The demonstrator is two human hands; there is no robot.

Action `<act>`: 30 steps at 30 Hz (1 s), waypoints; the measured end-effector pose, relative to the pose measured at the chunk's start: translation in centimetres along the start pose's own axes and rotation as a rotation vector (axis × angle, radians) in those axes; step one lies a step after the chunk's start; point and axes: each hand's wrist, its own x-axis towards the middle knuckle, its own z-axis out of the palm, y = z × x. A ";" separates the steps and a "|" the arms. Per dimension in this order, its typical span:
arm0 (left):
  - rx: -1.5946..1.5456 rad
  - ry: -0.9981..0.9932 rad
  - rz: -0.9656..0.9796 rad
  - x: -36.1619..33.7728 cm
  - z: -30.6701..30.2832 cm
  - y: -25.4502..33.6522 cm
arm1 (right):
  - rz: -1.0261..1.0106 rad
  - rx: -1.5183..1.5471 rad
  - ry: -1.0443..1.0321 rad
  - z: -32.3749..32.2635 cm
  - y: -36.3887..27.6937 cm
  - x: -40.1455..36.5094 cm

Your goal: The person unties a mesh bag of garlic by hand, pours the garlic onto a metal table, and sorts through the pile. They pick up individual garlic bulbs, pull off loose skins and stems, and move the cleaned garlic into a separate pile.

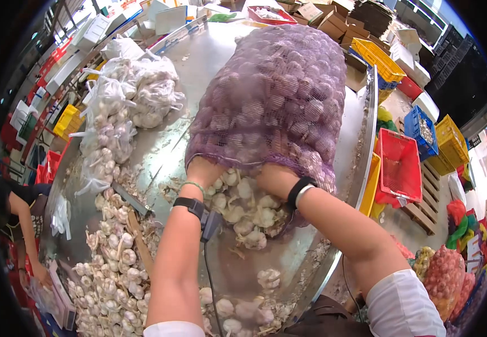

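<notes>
A large purple mesh bag point(271, 90) full of garlic bulbs lies on the metal table, its mouth facing me. My left hand point(207, 171) reaches under the left part of the bag's rim, its fingers covered by the mesh. Inside the right part of the mouth is my right hand point(275, 178), with its fingers hidden too. Between and below my wrists, loose garlic bulbs point(244, 208) spill out of the opening onto the table. What either hand grips cannot be made out.
Clear plastic bags of garlic point(108, 118) stand at the left, behind a long garlic heap point(108, 275). A dark metal blade-like tool point(133, 199) lies near them. Right of the table is a red crate point(399, 163). Another person's hand point(40, 273) is at far left.
</notes>
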 end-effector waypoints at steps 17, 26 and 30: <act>-0.153 0.084 -0.101 -4.8 -0.8 7.1 | 0.216 0.353 -0.208 -3.3 -1.3 -3.4; -0.389 -0.361 -0.334 -9.2 -3.5 8.9 | 0.678 0.976 -0.230 0.4 -2.2 -4.7; -0.355 -0.147 -0.156 -13.9 -0.5 9.9 | 0.009 0.278 0.295 1.1 -6.7 -7.9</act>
